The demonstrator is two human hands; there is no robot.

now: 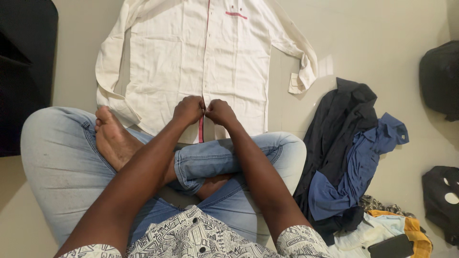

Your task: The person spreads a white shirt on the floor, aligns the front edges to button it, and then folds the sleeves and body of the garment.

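Two hands meet at the lower front edge of the cream shirt (191,52), which lies spread flat on the pale floor (377,43) at twelve o'clock from where I sit, collar end away from me and hem toward my knees. I see my left hand (189,109) curled shut, fingers pinching the cloth just left of the red placket (201,128), and my right hand (220,112) closed the same way just right of it, the knuckles of the two almost touching. That red strip runs up the middle of the shirt toward a small red mark at the chest. Sleeves are spread to either side, the one at two o'clock ending in a folded cuff (300,82). Beneath my forearms my legs are crossed in light blue jeans (62,167), one bare foot (112,138) resting at nine o'clock from the hands, beside the shirt's hem. Out at four o'clock a heap of dark and blue clothes (351,148) lies on the floor, well apart from the shirt, with yellow and pale garments (406,231) and a dark phone (389,247) below it. Black bags (440,76) sit at three o'clock along the edge.
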